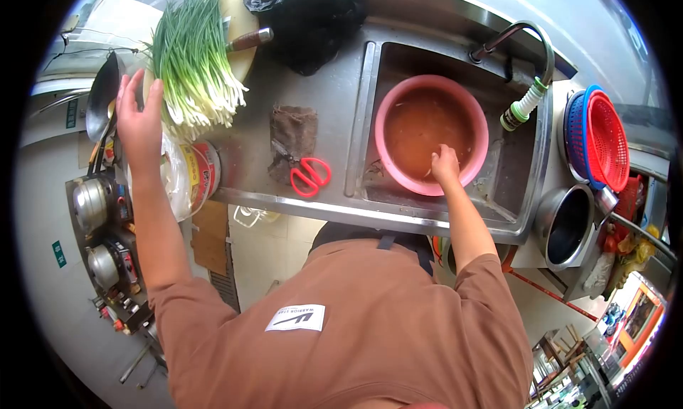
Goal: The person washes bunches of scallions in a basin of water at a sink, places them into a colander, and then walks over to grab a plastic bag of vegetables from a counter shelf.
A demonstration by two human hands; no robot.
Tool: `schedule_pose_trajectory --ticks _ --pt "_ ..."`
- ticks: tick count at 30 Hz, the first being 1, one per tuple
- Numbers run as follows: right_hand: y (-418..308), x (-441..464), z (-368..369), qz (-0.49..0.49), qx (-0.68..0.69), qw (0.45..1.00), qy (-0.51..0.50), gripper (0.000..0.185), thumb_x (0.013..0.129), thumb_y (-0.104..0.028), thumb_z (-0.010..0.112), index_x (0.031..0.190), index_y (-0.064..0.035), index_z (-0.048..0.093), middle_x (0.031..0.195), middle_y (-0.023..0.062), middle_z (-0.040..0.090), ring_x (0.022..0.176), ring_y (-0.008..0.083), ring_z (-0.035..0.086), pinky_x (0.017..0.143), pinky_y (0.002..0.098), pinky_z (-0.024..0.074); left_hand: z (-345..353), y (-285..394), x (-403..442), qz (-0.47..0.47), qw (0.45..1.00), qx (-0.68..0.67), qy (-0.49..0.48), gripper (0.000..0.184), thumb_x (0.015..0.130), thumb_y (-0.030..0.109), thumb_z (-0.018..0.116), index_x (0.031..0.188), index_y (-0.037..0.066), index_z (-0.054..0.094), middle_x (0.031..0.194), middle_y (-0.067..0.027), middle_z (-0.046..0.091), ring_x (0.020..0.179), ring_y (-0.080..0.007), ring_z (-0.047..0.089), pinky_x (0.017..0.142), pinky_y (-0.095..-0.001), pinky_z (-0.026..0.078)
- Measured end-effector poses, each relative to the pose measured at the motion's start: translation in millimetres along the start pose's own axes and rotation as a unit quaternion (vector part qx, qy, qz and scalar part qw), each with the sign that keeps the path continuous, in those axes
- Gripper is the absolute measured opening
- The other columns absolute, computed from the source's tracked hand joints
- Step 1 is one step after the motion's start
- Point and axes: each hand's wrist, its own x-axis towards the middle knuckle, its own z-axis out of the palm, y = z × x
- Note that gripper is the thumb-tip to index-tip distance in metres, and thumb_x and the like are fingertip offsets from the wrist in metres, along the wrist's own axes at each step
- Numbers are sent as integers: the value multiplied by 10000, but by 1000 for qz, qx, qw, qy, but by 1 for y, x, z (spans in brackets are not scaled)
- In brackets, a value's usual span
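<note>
My left hand (140, 121) is raised with its fingers apart, just left of a thick bunch of scallions (196, 64); nothing shows in it. The scallions lie on a round cutting board (244, 14), their white ends toward me. Beside them rests a knife (250, 40), its handle showing and its blade mostly hidden. Over the near right part of a pink basin (383, 142) in the sink, my right hand (445, 164) has its fingers drawn together at the brownish water (425, 121). A small pale bit shows by the fingertips, too small to name.
Red-handled scissors (310, 177) and a brown cloth (293, 128) lie on the steel counter. A black plastic bag (309, 25) sits behind. The faucet (523, 25) arches over the sink (523, 195). Colander baskets (606, 139) and a metal bowl (567, 227) stand right; a bucket (205, 168) stands left.
</note>
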Motion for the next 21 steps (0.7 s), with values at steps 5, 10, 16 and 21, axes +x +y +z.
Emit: schedule_pose_trajectory --ticks 5,10,16,21 --pt "10 3 30 -70 -89 986 -121 436 865 -211 612 1271 -74 528 1280 184 525 1152 341 529 987 438 428 -28 42 -72 39 992 -105 -56 342 925 14 553 1264 -25 529 1439 -136 400 1281 -228 446 1071 -339 348" --pt "19 2 9 -189 -87 976 -55 343 845 -199 623 1162 -67 612 1223 177 570 1095 337 560 955 430 452 -16 75 -149 -38 979 -183 -79 256 889 0 587 1143 -36 598 1348 -151 487 1201 -229 512 1025 -338 395" --pt "57 30 -28 -248 82 965 18 138 801 -103 617 899 -45 695 947 146 659 938 354 611 837 423 499 47 115 -222 -43 943 -210 -253 158 876 3 602 1022 -23 657 1171 -122 617 1098 -198 574 947 -312 446" --pt "87 54 -60 -226 33 951 211 214 815 -65 601 1019 -66 668 1080 126 620 1009 331 588 868 403 483 70 151 -250 13 920 -190 -342 210 844 19 634 1050 -19 648 1130 -140 639 1079 -247 594 944 -344 448"
